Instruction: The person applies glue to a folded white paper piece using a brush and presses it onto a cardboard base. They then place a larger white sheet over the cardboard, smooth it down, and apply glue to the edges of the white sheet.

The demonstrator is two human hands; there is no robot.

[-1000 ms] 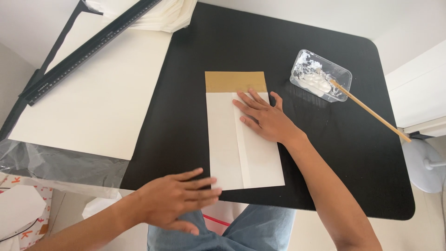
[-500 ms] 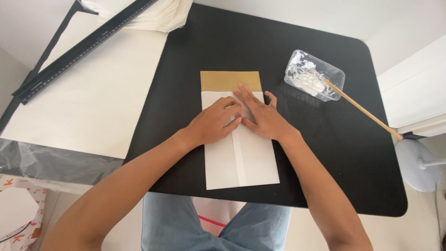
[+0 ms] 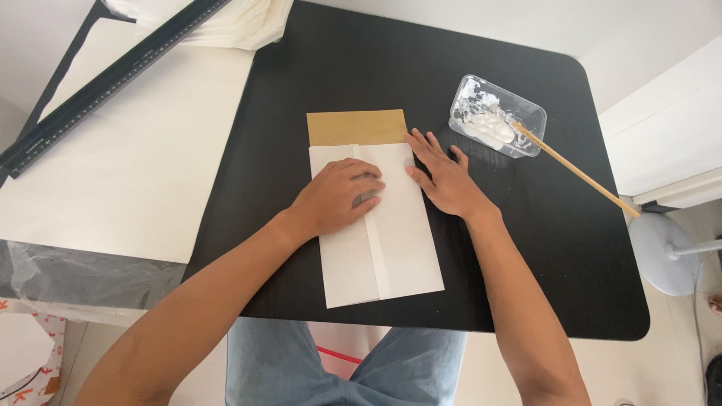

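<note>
A folded white paper sheet [image 3: 398,248] lies on a black table [image 3: 338,68], with a brown kraft strip [image 3: 355,127] showing at its far end. A seam runs down the paper's middle. My left hand [image 3: 336,197] lies palm down on the paper's upper left part, fingers on the seam. My right hand [image 3: 444,174] rests flat at the paper's upper right edge, fingers spread, partly on the table. Neither hand holds anything.
A clear plastic tray of white paste [image 3: 495,116] stands at the back right, with a thin wooden stick [image 3: 579,173] resting in it. A large white sheet [image 3: 128,158] and a long black ruler [image 3: 105,79] lie to the left. A white round lamp base [image 3: 665,252] sits right of the table.
My left hand came up from the table's near edge onto the paper. My right hand slid from the paper's middle toward its right edge.
</note>
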